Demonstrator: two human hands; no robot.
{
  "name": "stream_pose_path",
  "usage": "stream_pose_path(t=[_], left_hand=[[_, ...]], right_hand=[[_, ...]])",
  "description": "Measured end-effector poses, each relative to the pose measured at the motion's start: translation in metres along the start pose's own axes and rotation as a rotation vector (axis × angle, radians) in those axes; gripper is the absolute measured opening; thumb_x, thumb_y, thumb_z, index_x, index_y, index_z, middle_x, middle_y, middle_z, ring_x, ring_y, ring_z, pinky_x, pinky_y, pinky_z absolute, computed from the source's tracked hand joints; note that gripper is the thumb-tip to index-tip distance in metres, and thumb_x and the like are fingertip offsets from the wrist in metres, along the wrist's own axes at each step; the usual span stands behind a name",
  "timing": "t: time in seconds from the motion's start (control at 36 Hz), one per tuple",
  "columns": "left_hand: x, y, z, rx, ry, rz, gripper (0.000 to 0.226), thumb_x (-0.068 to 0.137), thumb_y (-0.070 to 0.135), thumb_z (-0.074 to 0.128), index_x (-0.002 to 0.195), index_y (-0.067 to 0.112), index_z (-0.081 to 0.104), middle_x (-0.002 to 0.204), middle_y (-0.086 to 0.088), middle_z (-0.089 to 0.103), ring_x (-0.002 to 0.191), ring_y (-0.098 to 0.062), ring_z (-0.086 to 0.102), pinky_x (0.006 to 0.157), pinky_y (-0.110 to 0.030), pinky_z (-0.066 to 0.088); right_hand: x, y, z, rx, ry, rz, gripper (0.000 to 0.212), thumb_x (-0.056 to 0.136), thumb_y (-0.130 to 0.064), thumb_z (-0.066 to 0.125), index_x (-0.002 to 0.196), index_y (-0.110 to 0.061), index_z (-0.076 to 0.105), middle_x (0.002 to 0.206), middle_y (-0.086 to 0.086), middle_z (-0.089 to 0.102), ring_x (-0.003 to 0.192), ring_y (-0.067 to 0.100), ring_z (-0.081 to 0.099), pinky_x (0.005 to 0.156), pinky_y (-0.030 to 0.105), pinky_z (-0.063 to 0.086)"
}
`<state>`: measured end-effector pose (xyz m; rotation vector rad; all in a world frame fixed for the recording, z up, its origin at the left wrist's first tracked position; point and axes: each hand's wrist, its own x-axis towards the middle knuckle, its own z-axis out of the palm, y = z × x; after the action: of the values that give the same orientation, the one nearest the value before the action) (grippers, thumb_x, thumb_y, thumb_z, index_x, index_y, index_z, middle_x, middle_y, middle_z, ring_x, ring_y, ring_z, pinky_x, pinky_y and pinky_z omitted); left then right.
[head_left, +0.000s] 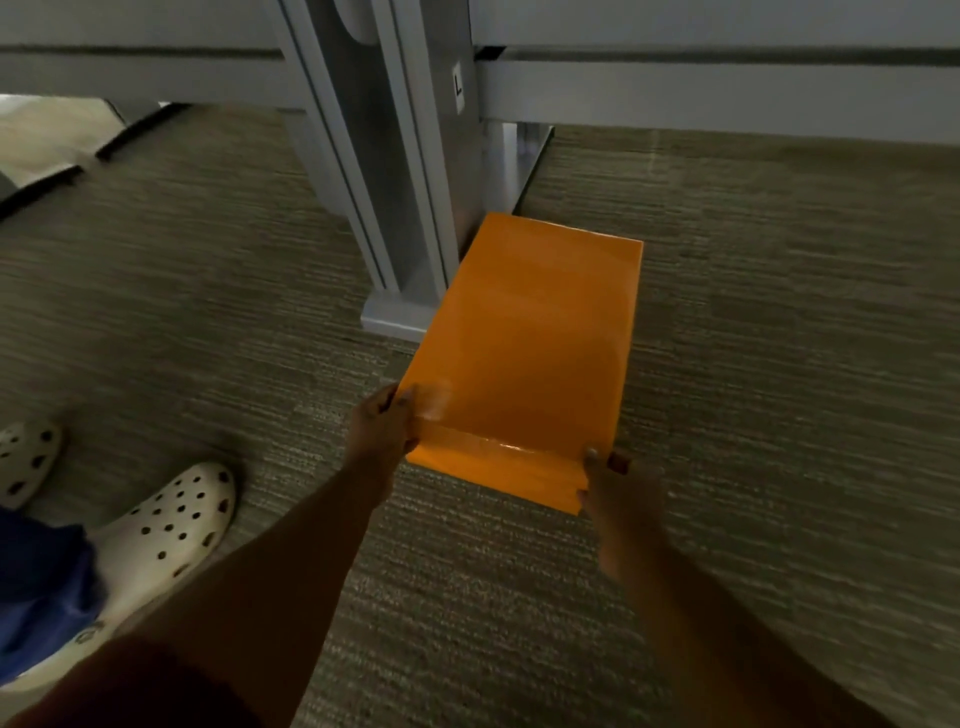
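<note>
An orange envelope (530, 353) is held out flat above the carpet, its long side pointing away from me. My left hand (382, 434) pinches its near left corner, thumb on top. My right hand (615, 493) grips the near right corner, thumb on the folded flap. A strip of shiny clear tape runs along the flap's edge. The fingers under the envelope are hidden.
A grey metal desk leg (400, 208) with its foot plate stands just behind and left of the envelope, under a grey desk frame (727, 93). Grey carpet (779, 364) covers the floor. White clogs (171, 525) and blue trousers are at the lower left.
</note>
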<state>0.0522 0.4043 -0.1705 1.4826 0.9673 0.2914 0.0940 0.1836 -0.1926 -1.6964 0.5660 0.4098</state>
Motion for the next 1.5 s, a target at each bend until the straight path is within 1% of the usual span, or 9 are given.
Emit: stream_pose_path(t=[0.17, 0.25, 0.31, 0.44, 0.69, 0.89, 1.06, 1.31, 1.5], left_hand=[[0.014, -0.01, 0.003, 0.09, 0.109, 0.062, 0.029, 0.098, 0.027, 0.055, 0.07, 0.031, 0.061, 0.075, 0.003, 0.058, 0.076, -0.022, 0.057, 0.083, -0.054, 0.055], [0.016, -0.012, 0.004, 0.15, 0.136, 0.088, 0.017, 0.098, 0.031, 0.054, 0.097, 0.025, 0.07, 0.089, -0.003, 0.066, 0.093, -0.03, 0.065, 0.088, -0.055, 0.056], [0.015, -0.013, 0.006, 0.193, 0.17, 0.097, 0.029, 0.098, 0.034, 0.054, 0.117, 0.019, 0.069, 0.1, -0.006, 0.07, 0.094, -0.028, 0.066, 0.086, -0.048, 0.057], [0.007, -0.013, 0.011, 0.287, 0.223, 0.078, 0.036, 0.101, 0.037, 0.044, 0.117, 0.013, 0.066, 0.108, -0.015, 0.068, 0.092, -0.031, 0.061, 0.075, -0.035, 0.042], [-0.061, -0.041, 0.025, 0.223, 0.215, 0.113, 0.049, 0.103, 0.03, 0.04, 0.147, 0.009, 0.034, 0.147, -0.018, 0.043, 0.133, -0.034, 0.044, 0.109, -0.056, 0.039], [-0.109, -0.067, 0.007, 0.384, 0.129, 0.223, 0.042, 0.102, 0.029, 0.041, 0.14, 0.013, 0.045, 0.13, -0.015, 0.058, 0.118, -0.03, 0.058, 0.099, -0.053, 0.05], [-0.136, -0.067, -0.011, 0.485, 0.083, 0.298, 0.049, 0.101, 0.036, 0.041, 0.147, 0.017, 0.039, 0.149, -0.008, 0.048, 0.135, -0.024, 0.046, 0.102, -0.032, 0.033], [-0.181, -0.03, -0.037, 0.472, 0.118, 0.379, 0.052, 0.101, 0.038, 0.042, 0.145, 0.011, 0.042, 0.147, -0.014, 0.051, 0.133, -0.029, 0.049, 0.099, -0.03, 0.033], [-0.221, 0.029, -0.032, 0.457, 0.14, 0.488, 0.054, 0.101, 0.045, 0.039, 0.145, 0.013, 0.042, 0.144, -0.015, 0.053, 0.126, -0.034, 0.055, 0.101, -0.047, 0.045]], right_hand=[[-0.002, 0.002, 0.007, -0.069, -0.015, -0.096, 0.048, 0.093, -0.036, 0.063, 0.135, -0.023, 0.046, 0.128, 0.011, 0.062, 0.109, 0.034, 0.063, 0.093, 0.057, 0.054], [-0.001, 0.003, 0.008, -0.109, -0.023, -0.143, 0.048, 0.094, -0.035, 0.061, 0.138, -0.027, 0.045, 0.129, 0.01, 0.063, 0.108, 0.033, 0.064, 0.091, 0.058, 0.055], [0.001, 0.003, 0.007, -0.144, -0.029, -0.16, 0.047, 0.094, -0.035, 0.061, 0.138, -0.026, 0.046, 0.129, 0.01, 0.063, 0.108, 0.033, 0.065, 0.091, 0.058, 0.055], [0.002, 0.0, 0.003, -0.211, -0.05, -0.17, 0.047, 0.095, -0.034, 0.06, 0.139, -0.026, 0.047, 0.129, 0.012, 0.064, 0.11, 0.036, 0.064, 0.093, 0.058, 0.053], [-0.023, -0.004, -0.005, -0.197, -0.108, -0.182, 0.063, 0.086, -0.026, 0.066, 0.142, -0.023, 0.039, 0.133, 0.009, 0.058, 0.113, 0.031, 0.06, 0.093, 0.053, 0.054], [-0.061, 0.024, -0.002, -0.528, -0.063, -0.368, 0.083, 0.089, -0.036, 0.068, 0.156, -0.017, 0.022, 0.156, 0.016, 0.034, 0.14, 0.036, 0.038, 0.111, 0.046, 0.036], [-0.095, 0.026, -0.009, -0.722, -0.153, -0.557, 0.085, 0.087, -0.04, 0.068, 0.155, -0.025, 0.019, 0.16, 0.016, 0.024, 0.142, 0.039, 0.031, 0.109, 0.053, 0.04], [-0.147, 0.001, -0.037, -0.925, -0.287, -0.746, 0.082, 0.092, -0.048, 0.06, 0.158, -0.02, 0.019, 0.165, 0.016, 0.013, 0.15, 0.04, 0.016, 0.115, 0.054, 0.033], [-0.18, -0.048, -0.074, -1.017, -0.258, -0.936, 0.083, 0.093, -0.051, 0.057, 0.157, -0.015, 0.021, 0.166, 0.017, 0.012, 0.153, 0.041, 0.009, 0.118, 0.055, 0.027]])
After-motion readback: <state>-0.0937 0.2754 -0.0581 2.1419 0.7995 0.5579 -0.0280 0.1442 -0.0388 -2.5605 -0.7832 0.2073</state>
